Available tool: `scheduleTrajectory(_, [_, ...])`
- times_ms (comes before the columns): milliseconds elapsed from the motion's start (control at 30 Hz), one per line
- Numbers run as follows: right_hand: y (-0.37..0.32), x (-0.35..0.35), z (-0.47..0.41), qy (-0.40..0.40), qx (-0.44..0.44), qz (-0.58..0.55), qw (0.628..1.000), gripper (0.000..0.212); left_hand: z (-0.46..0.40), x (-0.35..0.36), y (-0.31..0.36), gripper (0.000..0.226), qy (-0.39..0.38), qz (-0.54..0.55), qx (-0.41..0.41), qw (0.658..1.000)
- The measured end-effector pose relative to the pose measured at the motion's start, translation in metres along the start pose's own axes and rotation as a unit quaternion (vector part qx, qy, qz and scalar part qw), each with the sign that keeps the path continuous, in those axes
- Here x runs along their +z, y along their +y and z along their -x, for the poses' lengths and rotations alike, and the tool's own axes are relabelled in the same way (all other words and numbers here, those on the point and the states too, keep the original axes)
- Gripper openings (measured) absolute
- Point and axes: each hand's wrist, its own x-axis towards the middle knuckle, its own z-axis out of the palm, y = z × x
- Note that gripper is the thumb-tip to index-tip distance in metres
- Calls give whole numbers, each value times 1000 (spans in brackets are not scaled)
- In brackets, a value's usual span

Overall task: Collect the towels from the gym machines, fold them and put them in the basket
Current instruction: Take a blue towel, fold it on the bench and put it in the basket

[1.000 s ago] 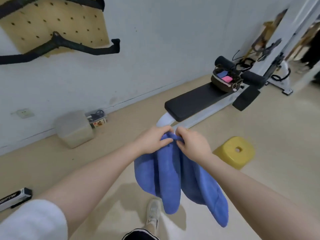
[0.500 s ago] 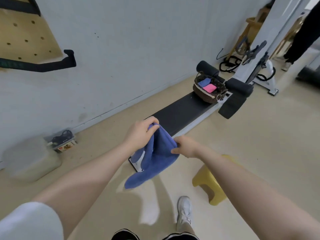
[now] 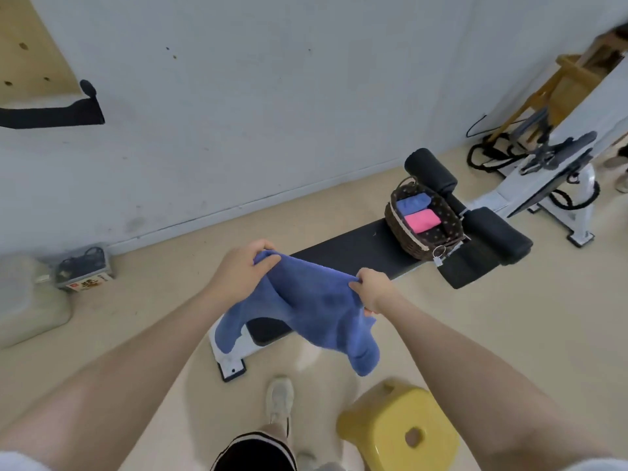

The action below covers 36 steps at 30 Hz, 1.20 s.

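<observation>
Blue towel (image 3: 316,311) held spread above the near end of the black padded bench (image 3: 343,253).
Its upper edge is pinched at one end by the left hand (image 3: 241,270) and at the other by the right hand (image 3: 373,288); plush cloth sags between. A woven basket (image 3: 407,239) sits at the bench's far end; bare floor lies right, beyond a yellow plastic stool (image 3: 397,433).

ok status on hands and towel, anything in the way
Left hand and right hand both grip the blue towel, unfolded, over the bench. Basket at the far end holds two folded towels. Yellow stool near the feet.
</observation>
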Motion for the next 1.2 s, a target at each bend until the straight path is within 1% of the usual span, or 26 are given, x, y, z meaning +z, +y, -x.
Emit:
scheduleTrajectory(67, [4,-19,-38,25,10,-12,1000,25,-35,4,-4,15,-12,-27,6,1000])
scheduleTrajectory(133, [4,-42,-73,47,15,-18,999,21,-73,7,-7,8,-15,-51,-8,999])
scheduleTrajectory(200, [3,-68,-104,83,3,25,996,12,-109,7,-8,8,-24,-75,-21,997])
scheduleTrajectory(267, [2,-98,-134,101,-14,88,991,17,-142,5,-3,12,-51,-116,-16,992])
scheduleTrajectory(333, [-1,-127,-158,120,-36,113,986,21,-171,4,7,14,-63,-158,-6,985])
scheduleTrajectory(433, [-4,-162,-195,158,-89,143,973,24,-203,8,19,11,-38,-176,-20,983])
scheduleTrajectory(533, [0,-184,-233,200,-158,108,961,17,-219,22,24,7,1,-167,-69,984])
scheduleTrajectory(600, [10,-185,-259,180,-202,141,952,19,-221,42,21,8,2,-202,-86,976])
scheduleTrajectory(700, [41,-168,-298,119,-255,243,929,18,-214,84,4,15,-11,-259,-102,960])
scheduleTrajectory(733, [53,-160,-310,97,-271,292,912,18,-211,100,-4,18,-22,-270,-121,955])
scheduleTrajectory(767, [66,-150,-318,74,-294,350,886,19,-207,116,-12,21,-39,-285,-142,947])
scheduleTrajectory(833, [91,-129,-325,29,-342,460,819,20,-198,151,-30,27,-90,-315,-189,926])
scheduleTrajectory(867, [104,-117,-327,7,-361,492,792,21,-193,168,-41,32,-116,-330,-210,913])
scheduleTrajectory(900, [118,-104,-329,-17,-375,512,772,21,-189,186,-52,37,-145,-345,-229,899])
scheduleTrajectory(967, [143,-75,-336,-56,-399,530,746,20,-177,219,-79,46,-188,-366,-259,874])
scheduleTrajectory(1000, [156,-59,-341,-67,-410,532,738,18,-171,234,-94,49,-197,-370,-268,868])
scheduleTrajectory(1067, [179,-27,-350,-75,-429,514,739,17,-160,263,-125,52,-202,-372,-280,862])
scheduleTrajectory(1133, [194,4,-360,-80,-450,472,753,17,-150,285,-152,49,-192,-375,-268,866])
scheduleTrajectory(1200, [204,28,-369,-75,-470,415,775,16,-137,304,-171,45,-166,-373,-241,880])
